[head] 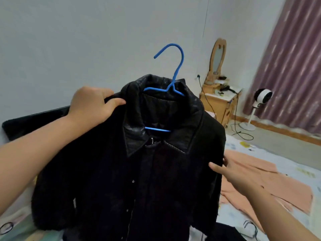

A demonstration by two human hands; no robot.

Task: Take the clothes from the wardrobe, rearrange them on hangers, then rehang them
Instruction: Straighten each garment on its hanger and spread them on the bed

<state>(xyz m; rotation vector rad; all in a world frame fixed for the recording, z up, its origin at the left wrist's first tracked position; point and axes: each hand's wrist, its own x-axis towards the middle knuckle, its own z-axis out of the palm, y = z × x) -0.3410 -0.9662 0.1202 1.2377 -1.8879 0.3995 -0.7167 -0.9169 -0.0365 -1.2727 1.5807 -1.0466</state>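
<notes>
A black fleece jacket [111, 185] with a shiny black collar hangs on a blue hanger [173, 79], held up in front of me above the bed. The hanger's hook points up and left, free of any rail. My left hand [92, 103] grips the jacket's left shoulder, thumb on the front. My right hand [231, 173] holds the jacket's right side just below the shoulder, with the thumb on the front and the fingers behind the fabric.
A peach garment [271, 185] lies spread on the bed [260, 150] at the right. Another dark garment [225, 232] lies at the bottom. Beyond stand a wooden dressing table with mirror [220, 100], a white fan [260, 100] and a purple curtain [291, 58].
</notes>
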